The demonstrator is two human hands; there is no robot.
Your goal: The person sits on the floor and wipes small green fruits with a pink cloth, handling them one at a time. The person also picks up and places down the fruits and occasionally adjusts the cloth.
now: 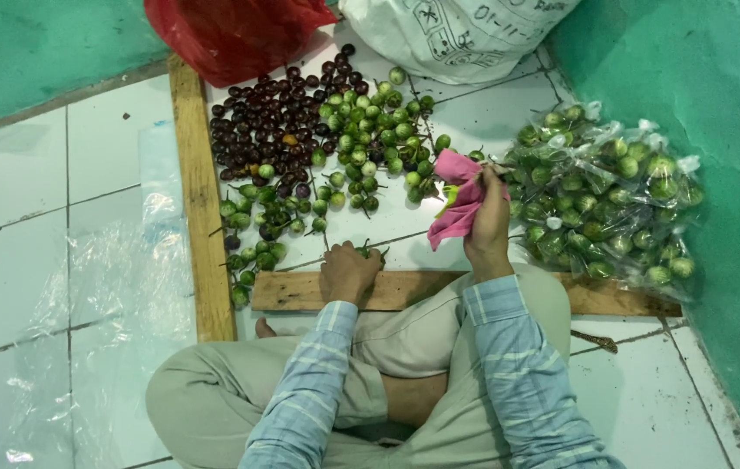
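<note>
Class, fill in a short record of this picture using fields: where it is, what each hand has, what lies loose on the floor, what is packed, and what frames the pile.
Setting: white tiled floor, green walls, person seated cross-legged
Left hand: closed over small green fruits by the plank
Right hand: gripping a pink cloth
Loose: green fruits and dark purple fruits
Packed: clear bags of green fruits
Frame: wooden planks

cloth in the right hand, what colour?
Pink: the crumpled cloth in the right hand; head view.
</note>
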